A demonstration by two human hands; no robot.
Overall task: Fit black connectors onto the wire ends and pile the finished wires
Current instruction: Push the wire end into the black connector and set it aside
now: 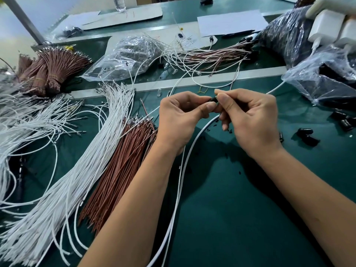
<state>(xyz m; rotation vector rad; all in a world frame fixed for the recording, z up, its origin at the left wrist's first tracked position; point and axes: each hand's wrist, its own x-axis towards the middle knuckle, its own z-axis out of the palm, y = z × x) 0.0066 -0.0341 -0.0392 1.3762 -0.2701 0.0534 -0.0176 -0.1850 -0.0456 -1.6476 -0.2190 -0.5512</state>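
Desk (240,209): green mat.
Left hand (179,120): fingers pinch a white wire (180,185).
Right hand (252,118): fingers pinch the black connector (213,99), at centre.
Loose wires (77,170): white and brown, 9 o'clock.
Finished wires (208,56): piled at 12 o'clock.
Connector bags (317,81): 2 o'clock.

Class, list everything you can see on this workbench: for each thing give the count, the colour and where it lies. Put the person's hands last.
Table: one, dark green, under everything.
White wires: big bundle, left.
Brown wires: loose bundle, beside the white ones.
Tied brown bundles: several, far left.
Finished wires: mixed pile, far centre.
Plastic bags: several, clear, centre and right.
Loose connectors: several, black, right.
Paper sheet: one, white, far.
Connector: one, black, pinched by both hands.
Left hand; right hand.
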